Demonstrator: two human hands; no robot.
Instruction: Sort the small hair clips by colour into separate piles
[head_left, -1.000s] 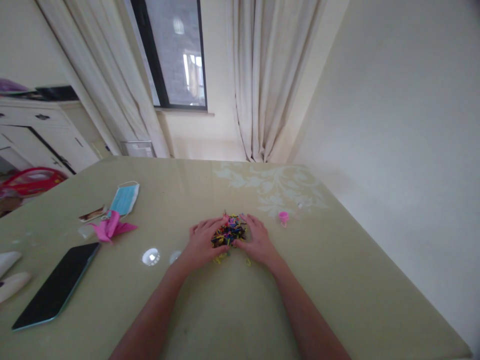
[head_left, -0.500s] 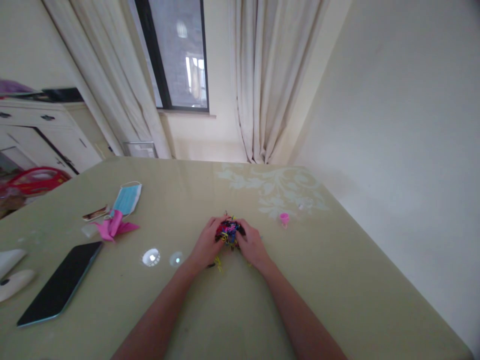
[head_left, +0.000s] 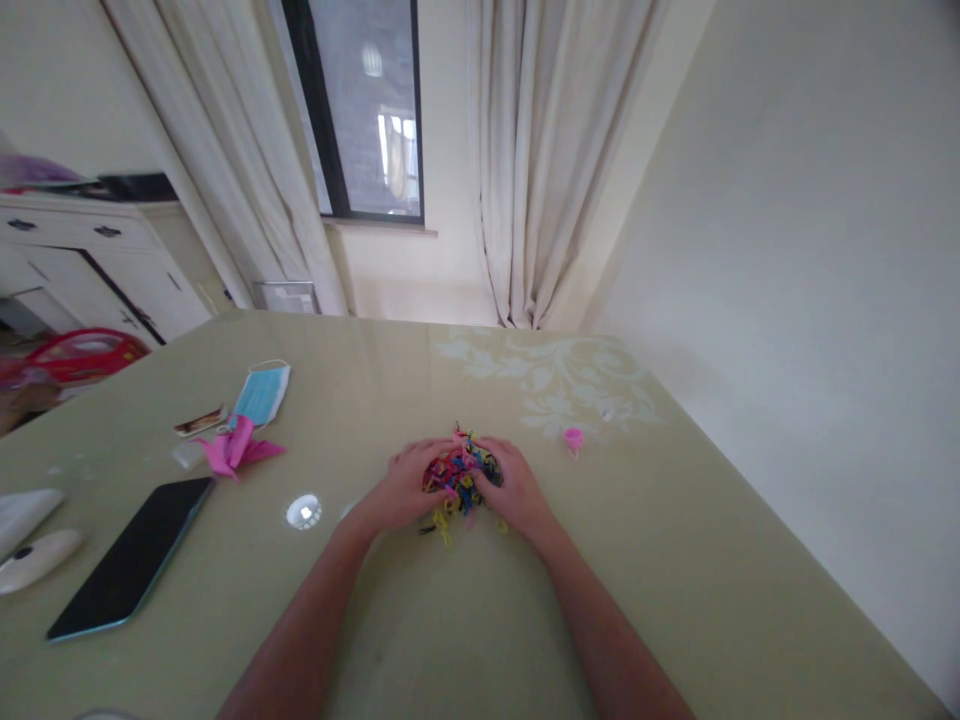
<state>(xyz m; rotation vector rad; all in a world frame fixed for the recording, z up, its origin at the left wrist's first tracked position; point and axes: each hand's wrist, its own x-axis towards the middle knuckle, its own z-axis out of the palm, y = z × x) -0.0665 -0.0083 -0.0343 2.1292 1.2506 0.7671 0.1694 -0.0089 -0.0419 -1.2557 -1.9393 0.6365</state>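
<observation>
A pile of small colourful elastic bands [head_left: 463, 472], in red, pink, blue, yellow and black, lies on the table in the middle of the view. My left hand [head_left: 409, 485] curves around its left side, fingers pressed against the bands. From the right, my right hand [head_left: 517, 490] cups the pile, with its thumb on the bands. A few loose yellow bands [head_left: 444, 525] and a dark one lie on the near side of the pile, between the wrists.
Right of the hands stands a small pink cup-shaped piece [head_left: 574, 438]. To the left lie a phone [head_left: 133, 560], a pink paper crane [head_left: 236, 450], a blue face mask [head_left: 261, 394] and a shiny round spot [head_left: 304, 512]. A wall borders the table [head_left: 712, 600] on the right.
My hands have moved a little apart, and the pile between them is spread wider, with more of the bands showing. The view has shifted slightly.
</observation>
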